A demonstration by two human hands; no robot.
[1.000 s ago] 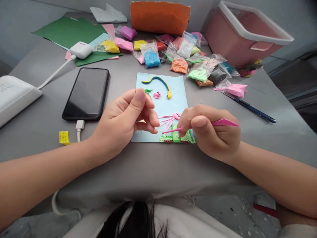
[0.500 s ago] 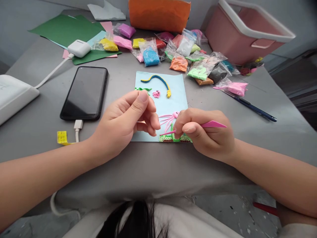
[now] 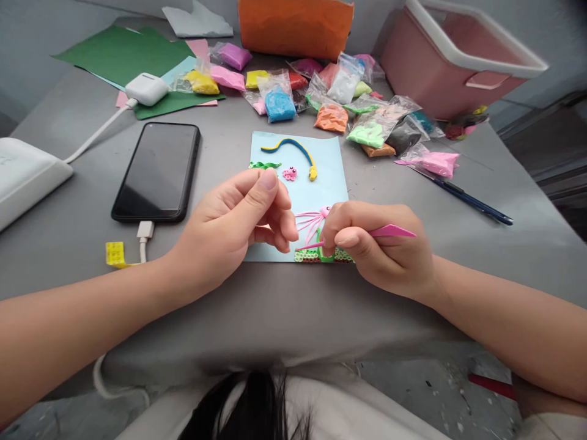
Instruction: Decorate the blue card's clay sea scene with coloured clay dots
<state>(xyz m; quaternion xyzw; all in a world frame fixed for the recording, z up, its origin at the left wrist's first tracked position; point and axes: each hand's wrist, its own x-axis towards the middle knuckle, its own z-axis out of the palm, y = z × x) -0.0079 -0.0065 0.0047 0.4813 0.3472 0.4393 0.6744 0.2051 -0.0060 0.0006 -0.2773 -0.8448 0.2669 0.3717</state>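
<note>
Near the desk's left edge, a black phone (image 3: 158, 171), screen dark. At the middle of the near edge, left hand (image 3: 233, 226) over a light blue card (image 3: 323, 156), fingers pinched together, anything between them hidden. Just right, right hand (image 3: 378, 247) clamped on a pink tool (image 3: 393, 231), tip touching green clay (image 3: 326, 256) at the card's near edge. Along the far edge, clay bags (image 3: 279, 104).

One view, worn on the person's head; we look forward and steeply down across the counter (image 3: 68, 256). We sit close: forearms enter from the bottom corners, left hand (image 3: 229, 226) and right hand (image 3: 380, 250) mid-frame over the blue card (image 3: 321, 177). The pink bin (image 3: 440, 79) marks the far top edge.
</note>
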